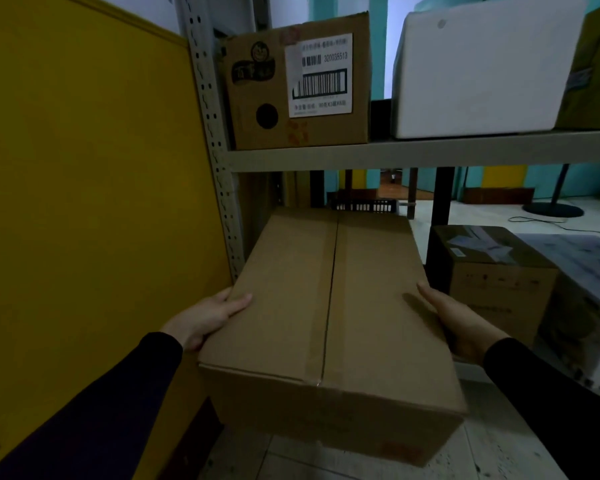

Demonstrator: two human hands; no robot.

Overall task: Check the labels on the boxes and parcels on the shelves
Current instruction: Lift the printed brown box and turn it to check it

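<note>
A large plain cardboard box [329, 306], taped along its top seam, sticks out from the lower shelf toward me. My left hand [205, 320] holds its left side, thumb lying on the top face and fingers hidden down the side. My right hand [458, 320] presses flat against its right side with straight fingers. No label shows on the box's top or front. On the upper shelf [395, 150] stands a brown printed box [257, 91] with a white barcode label [321, 76] facing me.
A white foam box [482, 71] sits right of the labelled box on the upper shelf. A smaller taped carton [492, 268] stands on the lower shelf at right. A yellow panel [84, 202] and a perforated metal upright [212, 133] close off the left.
</note>
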